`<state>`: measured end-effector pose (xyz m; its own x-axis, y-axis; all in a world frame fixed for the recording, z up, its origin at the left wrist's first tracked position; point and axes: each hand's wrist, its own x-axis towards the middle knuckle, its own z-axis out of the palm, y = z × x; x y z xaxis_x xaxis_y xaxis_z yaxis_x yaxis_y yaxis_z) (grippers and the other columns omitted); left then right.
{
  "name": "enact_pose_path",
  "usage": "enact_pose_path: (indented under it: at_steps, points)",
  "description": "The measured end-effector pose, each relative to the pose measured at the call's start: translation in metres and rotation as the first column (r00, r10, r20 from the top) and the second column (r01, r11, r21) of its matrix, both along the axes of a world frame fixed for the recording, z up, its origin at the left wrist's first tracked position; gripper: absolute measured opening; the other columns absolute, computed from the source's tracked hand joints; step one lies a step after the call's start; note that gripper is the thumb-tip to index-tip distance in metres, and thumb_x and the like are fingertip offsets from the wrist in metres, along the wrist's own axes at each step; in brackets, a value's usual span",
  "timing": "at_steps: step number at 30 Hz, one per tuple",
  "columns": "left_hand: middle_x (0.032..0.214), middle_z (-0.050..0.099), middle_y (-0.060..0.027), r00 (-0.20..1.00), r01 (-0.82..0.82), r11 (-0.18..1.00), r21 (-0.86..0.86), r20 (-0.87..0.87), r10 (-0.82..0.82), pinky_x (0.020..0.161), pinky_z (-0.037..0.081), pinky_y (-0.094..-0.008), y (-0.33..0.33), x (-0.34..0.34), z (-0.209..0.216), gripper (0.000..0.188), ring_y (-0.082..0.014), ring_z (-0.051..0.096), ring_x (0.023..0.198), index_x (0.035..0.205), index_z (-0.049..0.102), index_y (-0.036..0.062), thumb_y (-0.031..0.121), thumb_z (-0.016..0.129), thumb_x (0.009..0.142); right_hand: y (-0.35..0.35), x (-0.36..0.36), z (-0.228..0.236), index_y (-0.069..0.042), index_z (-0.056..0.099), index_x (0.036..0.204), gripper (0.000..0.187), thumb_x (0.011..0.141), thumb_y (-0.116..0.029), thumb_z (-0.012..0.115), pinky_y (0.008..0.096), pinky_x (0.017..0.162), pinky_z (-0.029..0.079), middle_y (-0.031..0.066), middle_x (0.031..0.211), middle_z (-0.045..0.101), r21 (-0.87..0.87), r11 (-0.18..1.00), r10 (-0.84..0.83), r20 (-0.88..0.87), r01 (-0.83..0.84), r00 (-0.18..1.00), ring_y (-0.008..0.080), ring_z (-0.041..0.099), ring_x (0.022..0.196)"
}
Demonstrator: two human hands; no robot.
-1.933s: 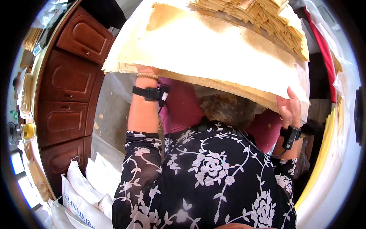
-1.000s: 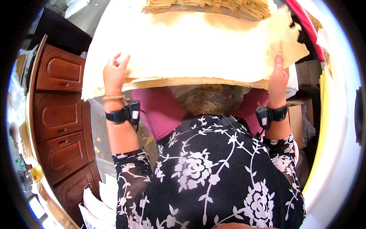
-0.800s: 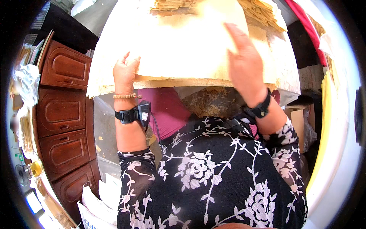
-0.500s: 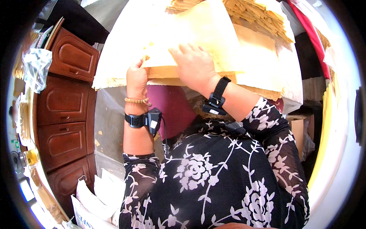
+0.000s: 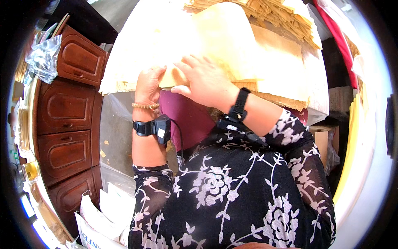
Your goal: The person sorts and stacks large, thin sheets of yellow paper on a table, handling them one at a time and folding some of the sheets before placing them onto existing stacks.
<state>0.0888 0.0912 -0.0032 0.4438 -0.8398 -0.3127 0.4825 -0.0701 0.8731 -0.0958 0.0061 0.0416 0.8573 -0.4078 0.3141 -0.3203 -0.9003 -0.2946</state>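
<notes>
A large thin pale-yellow sheet lies in front of me, its left part washed out by bright light. My left hand is closed at the sheet's near edge, thumb on top, pinching it; the fingers beneath are hidden. Beside it, my right hand rests palm down over the near edge, fingers stretched out and apart, thumb toward me. Between the hands the edge bends up in a small curve. More yellow sheets lie flat to the right, with ragged near edges.
A pile of folded yellow sheets sits at the far side of the table. Brown wooden cabinets stand to the left, with a clear plastic bag above them. White sacks are at lower left, a cardboard box at right.
My right hand has come down and nearer to me, from above the sheet onto its near edge. The left hand has shifted slightly left, and the edge between them now curves up.
</notes>
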Motion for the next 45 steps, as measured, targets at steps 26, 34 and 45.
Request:
enact_pose_path:
  at_steps: [26,34,45]
  points:
    - [0.109,0.071,-0.0074,0.838,-0.098,0.992,-0.083,0.53,0.127,0.082,0.054,-0.0267,0.002,0.008,0.071,0.031,-0.0133,0.068,0.092,0.121,0.064,-0.0049,0.011,0.065,0.095,-0.082,-0.065,0.059,-0.007,0.062,0.129,0.046,0.09,-0.029,0.072,0.0402,0.101,0.048,0.0166,0.13,0.063,-0.035,0.997,-0.051,0.284,0.063,0.957,0.0339,0.059,0.119]
    - [0.077,0.068,-0.0129,-0.345,-0.095,0.968,-0.234,0.92,0.188,0.063,0.052,-0.0355,-0.011,-0.082,0.205,0.021,-0.0266,0.067,0.073,0.113,0.07,0.0105,0.014,0.065,0.092,-0.064,-0.115,0.055,0.0,0.031,0.154,0.072,0.101,-0.044,0.055,0.042,0.109,0.042,0.0221,0.146,0.049,0.796,0.401,-0.123,0.537,-0.453,0.834,0.03,0.05,0.134]
    - [0.062,0.06,0.0,-0.406,0.488,0.867,0.099,0.906,0.125,0.052,0.048,-0.0306,-0.069,-0.29,0.098,0.007,-0.0165,0.064,0.059,0.08,0.059,0.0121,0.018,0.062,0.08,-0.045,-0.291,-0.038,-0.004,0.039,0.149,0.087,0.096,-0.074,0.032,0.049,0.113,0.035,0.0167,0.147,0.048,0.351,-0.17,-0.846,0.427,-0.921,0.319,0.0339,0.048,0.132]
